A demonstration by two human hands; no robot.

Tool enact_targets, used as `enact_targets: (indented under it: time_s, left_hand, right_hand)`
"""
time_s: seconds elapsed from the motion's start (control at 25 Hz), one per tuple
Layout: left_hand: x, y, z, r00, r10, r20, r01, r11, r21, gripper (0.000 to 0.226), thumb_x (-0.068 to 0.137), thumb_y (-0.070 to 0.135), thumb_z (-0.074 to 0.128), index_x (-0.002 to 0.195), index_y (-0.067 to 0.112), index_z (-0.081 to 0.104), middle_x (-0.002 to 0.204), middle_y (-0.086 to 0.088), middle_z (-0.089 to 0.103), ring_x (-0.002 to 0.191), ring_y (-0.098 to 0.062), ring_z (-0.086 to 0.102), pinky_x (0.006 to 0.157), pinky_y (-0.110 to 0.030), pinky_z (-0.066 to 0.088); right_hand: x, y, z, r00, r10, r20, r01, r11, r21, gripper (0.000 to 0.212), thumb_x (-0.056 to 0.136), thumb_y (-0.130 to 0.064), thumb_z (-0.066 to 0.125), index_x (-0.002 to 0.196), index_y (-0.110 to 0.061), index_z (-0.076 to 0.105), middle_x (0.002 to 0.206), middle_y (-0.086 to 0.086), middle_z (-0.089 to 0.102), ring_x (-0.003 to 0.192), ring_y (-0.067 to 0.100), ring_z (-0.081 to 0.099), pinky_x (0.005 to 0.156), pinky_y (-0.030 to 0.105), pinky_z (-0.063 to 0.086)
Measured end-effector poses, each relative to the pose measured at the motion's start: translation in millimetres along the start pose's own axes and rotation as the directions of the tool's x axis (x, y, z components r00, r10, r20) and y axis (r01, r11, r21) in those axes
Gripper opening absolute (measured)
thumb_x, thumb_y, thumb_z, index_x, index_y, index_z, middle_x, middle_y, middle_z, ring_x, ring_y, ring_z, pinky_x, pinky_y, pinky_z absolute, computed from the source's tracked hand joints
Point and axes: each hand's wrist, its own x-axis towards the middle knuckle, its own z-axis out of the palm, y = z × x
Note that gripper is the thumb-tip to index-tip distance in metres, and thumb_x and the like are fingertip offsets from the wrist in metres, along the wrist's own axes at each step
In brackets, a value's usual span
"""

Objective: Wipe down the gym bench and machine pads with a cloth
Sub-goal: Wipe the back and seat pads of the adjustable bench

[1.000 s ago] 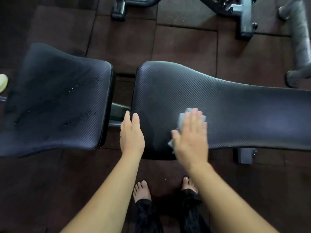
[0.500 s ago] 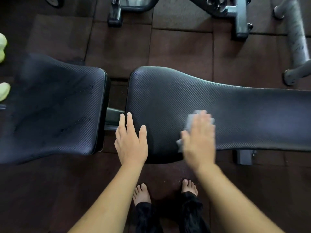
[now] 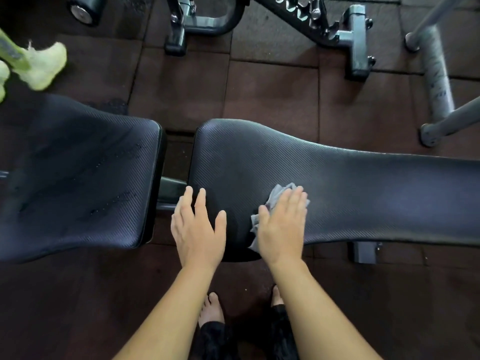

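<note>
On back pad (image 3: 363,193), near its wider end: our right hand (image 3: 283,224), flat, presses cloth (image 3: 279,194), barely shifted; left hand (image 3: 198,229), fingers newly spread, braces beside. Pad's remainder likely unwiped.

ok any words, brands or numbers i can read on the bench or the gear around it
No text here can be read.
Faint dark marks on the grey frame tube: too blurred to read.
The seat pad and back pad: ribbed texture only, no label showing.
</note>
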Motion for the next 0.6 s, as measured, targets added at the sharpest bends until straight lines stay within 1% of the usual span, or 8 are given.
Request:
enact_targets:
  time_s: [0.04, 0.08, 0.16, 0.24, 0.32, 0.44, 0.52, 0.6]
  left_hand:
    - [-5, 7, -1, 0.997, 0.066, -0.034, -0.066, 0.998, 0.004, 0.062, 0.093, 0.044, 0.062, 0.15, 0.024, 0.047, 0.157, 0.0, 0.037, 0.143, -0.027, 0.032, 0.116, -0.051, 0.031]
    - [-11, 15, -1, 0.991, 0.127, -0.04, -0.127, 0.992, 0.003, 0.059, 0.089, 0.046, 0.064, 0.143, 0.025, 0.055, 0.147, 0.002, 0.045, 0.135, -0.025, 0.04, 0.11, -0.049, 0.037]
    - [-24, 35, 5, 0.977, 0.209, 0.051, -0.21, 0.977, 0.026, 0.057, 0.084, 0.057, 0.06, 0.133, 0.028, 0.061, 0.129, 0.006, 0.051, 0.118, -0.022, 0.047, 0.097, -0.045, 0.044]
    - [-33, 57, 12, 0.959, 0.228, 0.169, -0.244, 0.967, 0.08, 0.059, 0.081, 0.065, 0.058, 0.129, 0.031, 0.06, 0.12, 0.008, 0.052, 0.11, -0.021, 0.048, 0.091, -0.041, 0.045]
    - [-35, 74, 16, 0.96, 0.18, 0.214, -0.204, 0.974, 0.097, 0.058, 0.081, 0.064, 0.065, 0.128, 0.031, 0.058, 0.118, 0.007, 0.052, 0.109, -0.021, 0.049, 0.092, -0.039, 0.045]
    - [-32, 87, 15, 0.963, 0.093, 0.251, -0.124, 0.986, 0.109, 0.053, 0.083, 0.06, 0.069, 0.125, 0.031, 0.056, 0.119, 0.007, 0.051, 0.114, -0.021, 0.046, 0.098, -0.036, 0.04]
    - [-30, 92, 14, 0.962, 0.045, 0.268, -0.078, 0.99, 0.114, 0.048, 0.084, 0.059, 0.069, 0.121, 0.032, 0.056, 0.119, 0.008, 0.052, 0.116, -0.02, 0.046, 0.099, -0.035, 0.039]
    - [-29, 96, 12, 0.962, 0.007, 0.274, -0.036, 0.995, 0.098, 0.039, 0.086, 0.056, 0.069, 0.116, 0.032, 0.06, 0.118, 0.007, 0.053, 0.116, -0.021, 0.047, 0.1, -0.035, 0.039]
  right_hand:
    - [0, 0, -10, 0.999, -0.024, 0.045, 0.022, 0.999, 0.035, 0.075, 0.102, -0.037, 0.051, 0.158, 0.007, 0.026, 0.166, 0.027, 0.02, 0.154, 0.042, 0.019, 0.126, 0.049, 0.019]
    - [6, 6, -26, 0.997, -0.032, 0.073, 0.026, 0.996, 0.081, 0.073, 0.099, -0.032, 0.055, 0.158, 0.001, 0.029, 0.166, 0.022, 0.026, 0.152, 0.038, 0.023, 0.124, 0.048, 0.023]
    - [21, 23, -52, 0.994, -0.056, 0.094, 0.047, 0.994, 0.097, 0.072, 0.092, -0.028, 0.06, 0.156, -0.008, 0.035, 0.155, 0.011, 0.041, 0.14, 0.034, 0.036, 0.114, 0.048, 0.037]
    - [38, 33, -72, 0.984, -0.1, 0.151, 0.103, 0.995, -0.013, 0.071, 0.087, -0.031, 0.065, 0.151, -0.014, 0.04, 0.141, 0.008, 0.05, 0.127, 0.033, 0.043, 0.104, 0.046, 0.044]
    - [53, 37, -83, 0.963, -0.114, 0.244, 0.134, 0.988, -0.07, 0.062, 0.083, -0.034, 0.068, 0.14, -0.019, 0.05, 0.129, 0.005, 0.055, 0.121, 0.03, 0.045, 0.098, 0.044, 0.046]
    - [64, 40, -91, 0.929, -0.108, 0.354, 0.128, 0.991, -0.033, 0.043, 0.076, -0.034, 0.071, 0.117, -0.025, 0.062, 0.112, -0.002, 0.062, 0.114, 0.025, 0.051, 0.089, 0.039, 0.05]
    - [68, 41, -92, 0.912, -0.122, 0.392, 0.147, 0.989, -0.033, 0.029, 0.074, -0.034, 0.068, 0.103, -0.027, 0.065, 0.102, -0.002, 0.064, 0.107, 0.025, 0.055, 0.081, 0.036, 0.05]
    - [68, 40, -93, 0.905, -0.137, 0.403, 0.17, 0.984, -0.046, 0.017, 0.076, -0.033, 0.065, 0.092, -0.028, 0.065, 0.096, -0.002, 0.063, 0.103, 0.024, 0.056, 0.075, 0.034, 0.05]
